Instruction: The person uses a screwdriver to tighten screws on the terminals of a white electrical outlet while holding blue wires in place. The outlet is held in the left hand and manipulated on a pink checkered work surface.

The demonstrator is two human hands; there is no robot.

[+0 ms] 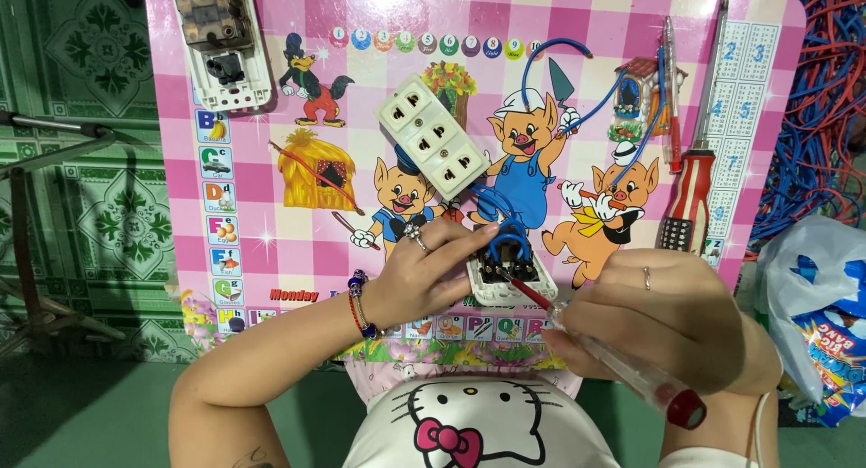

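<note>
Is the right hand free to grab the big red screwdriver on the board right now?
Probably not as things stand: the right hand is holding a clear tester screwdriver at the socket. The red screwdriver itself lies uncovered just beyond it.

This looks like a home where someone fixes electric things on the floor. A pink children's play table point(271, 215) with cartoon pigs is the workbench. Left of the table, green patterned floor tiles point(99, 206) show. Right of it lies a heap of blue and red wires point(825, 116). On the table rest a screwdriver point(693, 188) and a white socket strip point(431, 136).
</note>
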